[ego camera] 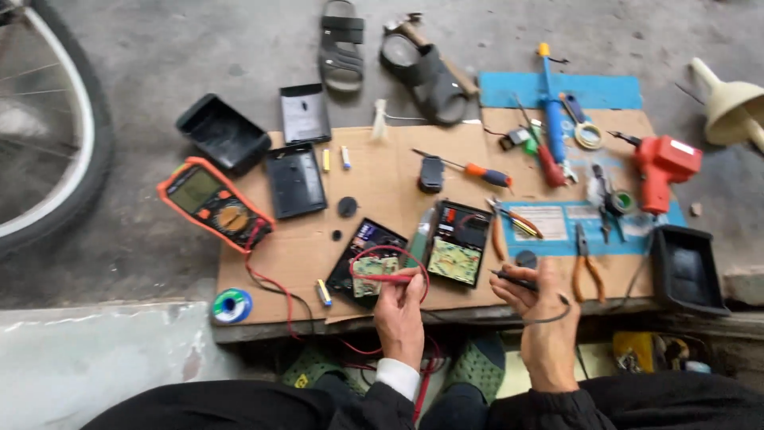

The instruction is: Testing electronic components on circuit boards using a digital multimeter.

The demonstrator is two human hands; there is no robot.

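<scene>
Both hands sit at the near edge of the flat brown cardboard sheet point(382, 183). Left hand point(400, 314) pinches a thin red probe point(380, 278), its tip on the small green circuit board point(376, 267) inside an opened black case point(362, 255). Right hand point(545, 322) grips a slim black probe point(513, 279) with its cable. An orange multimeter point(213, 203) overhangs the cardboard's left edge, beside 1 solder spool point(231, 306).

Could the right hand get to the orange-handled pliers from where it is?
Probably yes: the pliers lie just beside the right hand on the cardboard, nothing between, though it holds a black probe.
</scene>
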